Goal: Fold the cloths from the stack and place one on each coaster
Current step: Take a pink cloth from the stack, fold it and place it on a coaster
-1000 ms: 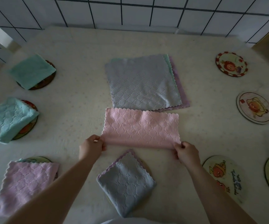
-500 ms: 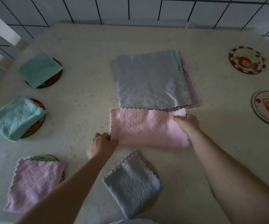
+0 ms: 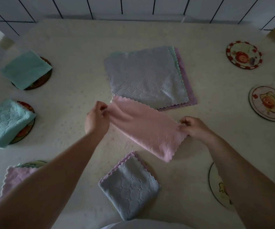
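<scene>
On the left, folded teal cloths point(image 3: 26, 69) already cover their coasters. The left hand point(image 3: 96, 119) pinches one short end of the half-folded pink cloth point(image 3: 147, 128), fingers curled on its edge; the right hand point(image 3: 194, 128) pinches the opposite end. The cloth hangs between them, just above the surface point(image 3: 77, 52), before the stack point(image 3: 147, 76). It looks light, soft and limp, so gripping corners should keep edges aligned. Bare coasters point(image 3: 243, 54) wait at right.
</scene>
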